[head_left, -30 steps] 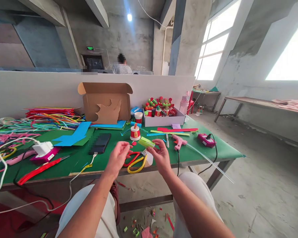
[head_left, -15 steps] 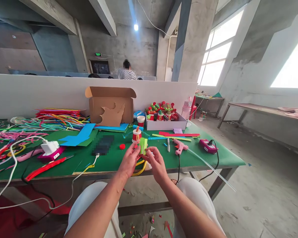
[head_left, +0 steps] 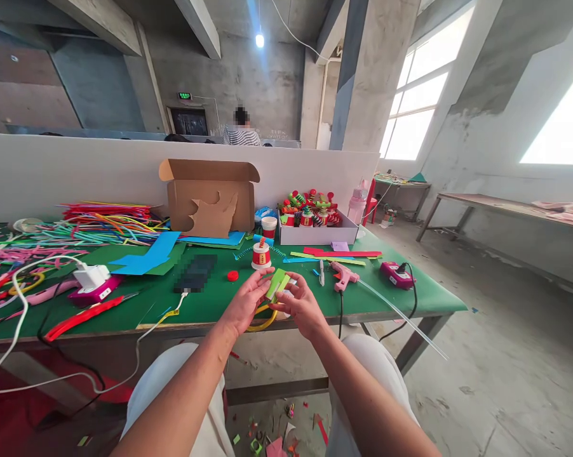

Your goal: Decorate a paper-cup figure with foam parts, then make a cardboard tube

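Observation:
A small light-green paper piece (head_left: 277,284) is held between my two hands, above the table's front edge. My left hand (head_left: 248,298) pinches its left side with thumb and fingers. On its right side, the fingers of my right hand (head_left: 302,303) are closed. Just beyond the hands stands a red and white paper cup figure (head_left: 261,255) with coiled teal arms and a blue top. To its left lies a red round cap (head_left: 232,276). Yellow scissor-like handles (head_left: 262,324) show partly beneath my hands.
A pink glue gun (head_left: 344,277) with a long clear stick lies right, near a purple power socket (head_left: 397,275). A white box (head_left: 315,236) holds finished figures behind. Left are pipe cleaners (head_left: 110,225), a phone (head_left: 195,273), cables and a red-handled knife (head_left: 86,317).
The green paper has turned from upright to tilted, and my right hand has moved up around its right side. The whole view has shifted slightly.

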`<state>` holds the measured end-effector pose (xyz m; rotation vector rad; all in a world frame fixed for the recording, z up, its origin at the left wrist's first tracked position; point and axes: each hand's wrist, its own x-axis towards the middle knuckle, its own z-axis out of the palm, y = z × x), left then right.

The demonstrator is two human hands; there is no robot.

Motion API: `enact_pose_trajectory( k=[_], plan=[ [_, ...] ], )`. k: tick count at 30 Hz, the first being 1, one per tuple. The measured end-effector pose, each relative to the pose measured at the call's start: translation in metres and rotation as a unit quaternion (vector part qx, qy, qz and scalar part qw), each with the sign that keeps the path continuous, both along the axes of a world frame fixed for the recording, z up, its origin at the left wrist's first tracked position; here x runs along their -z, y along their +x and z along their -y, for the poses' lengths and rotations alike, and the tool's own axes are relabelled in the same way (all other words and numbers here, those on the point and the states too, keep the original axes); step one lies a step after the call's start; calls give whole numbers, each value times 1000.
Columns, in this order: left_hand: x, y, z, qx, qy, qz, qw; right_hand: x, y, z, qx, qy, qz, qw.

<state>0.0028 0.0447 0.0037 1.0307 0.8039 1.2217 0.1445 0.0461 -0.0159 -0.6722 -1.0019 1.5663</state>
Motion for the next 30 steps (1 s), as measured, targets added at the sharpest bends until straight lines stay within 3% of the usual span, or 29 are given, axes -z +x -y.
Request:
enact_pose_trajectory(
  k=[9, 19, 23, 26, 30],
  plan=[
    [5, 2, -5, -10, -2, -5, 1000, -1, -4, 3, 47, 41, 20, 998],
    [4, 2, -5, -36, 58, -91, 993, 2, 0, 2, -5, 20, 80, 997],
    [1, -1, -5, -43, 80, -105, 990, 0, 2, 1, 11, 13, 51, 999],
    [-5, -10, -4, -82, 150, -167, 971, -2, 7, -2, 42, -2, 23, 999],
    [-8, -22, -4, -89, 269, -301, 911, -2, 11, -5, 64, -9, 35, 997]
  ],
)
